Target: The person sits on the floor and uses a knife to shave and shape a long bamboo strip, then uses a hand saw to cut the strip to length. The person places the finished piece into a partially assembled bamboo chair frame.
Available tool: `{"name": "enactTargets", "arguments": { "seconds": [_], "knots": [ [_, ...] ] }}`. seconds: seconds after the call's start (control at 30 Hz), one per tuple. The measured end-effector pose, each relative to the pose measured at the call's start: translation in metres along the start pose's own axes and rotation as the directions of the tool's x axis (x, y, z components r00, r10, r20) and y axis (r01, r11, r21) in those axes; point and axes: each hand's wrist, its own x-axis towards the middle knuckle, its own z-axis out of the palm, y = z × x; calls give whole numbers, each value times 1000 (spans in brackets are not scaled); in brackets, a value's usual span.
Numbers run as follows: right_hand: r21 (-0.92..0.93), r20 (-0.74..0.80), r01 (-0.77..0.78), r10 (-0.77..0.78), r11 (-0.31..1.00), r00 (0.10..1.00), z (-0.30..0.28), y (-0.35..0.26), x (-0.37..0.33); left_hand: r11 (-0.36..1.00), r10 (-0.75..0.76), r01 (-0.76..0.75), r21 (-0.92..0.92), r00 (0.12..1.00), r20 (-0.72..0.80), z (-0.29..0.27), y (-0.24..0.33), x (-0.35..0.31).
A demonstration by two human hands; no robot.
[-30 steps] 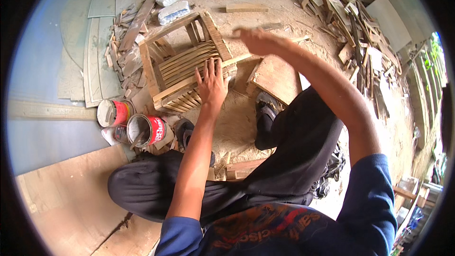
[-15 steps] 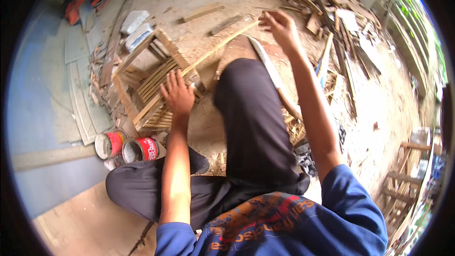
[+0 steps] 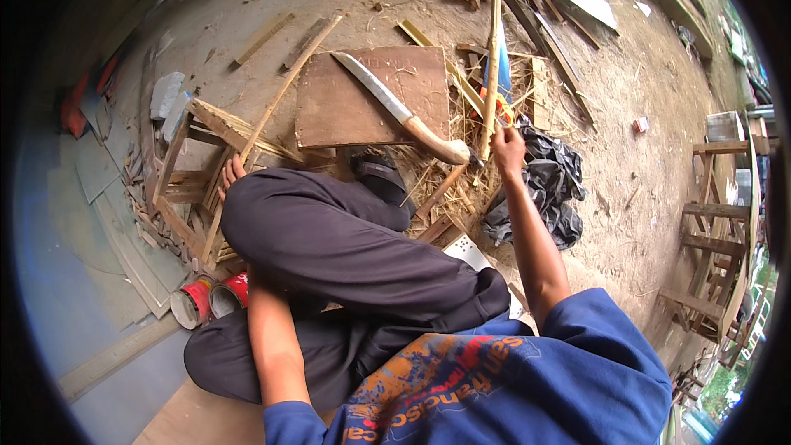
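A long thin wooden strip [image 3: 288,78] slants from beside a slatted wooden frame [image 3: 177,152] out past a flat board. My left hand [image 3: 233,175] is at this strip by the frame, fingers curled over it; the thumb and palm are hidden behind my raised knee. My right hand [image 3: 507,151] is closed at the lower end of a pale wooden stick [image 3: 492,66], right of the board. A machete [image 3: 379,91] with a curved wooden handle lies across the brown board [image 3: 329,111], its butt just left of my right hand.
A crumpled black plastic bag [image 3: 548,185] lies beside my right forearm. Two red cans [image 3: 194,301] stand at the left. Scrap wood [image 3: 535,12] is heaped at the far right. A wooden rack [image 3: 713,239] stands at the right edge. Glass-like sheets [image 3: 103,222] lean at the left.
My right hand has let go of the strip's far end and come down to the pale stick. My left hand has dropped lower, behind the knee. The view has turned rightward.
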Motion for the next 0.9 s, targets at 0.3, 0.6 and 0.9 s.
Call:
{"name": "enactTargets", "arguments": {
  "seconds": [0.3,0.6,0.9],
  "knots": [
    [-412,-16,133,-153,902,988,14,45,-4,996,39,-38,-78,999,14,-10,-1,3],
    [-546,151,-45,151,837,977,35,104,99,1000,19,-18,-10,997,77,-13,-19,4],
    [-323,-24,-373,386,870,922,-71,222,227,967,186,-188,-170,982,-32,38,35,36]
  ]
}}
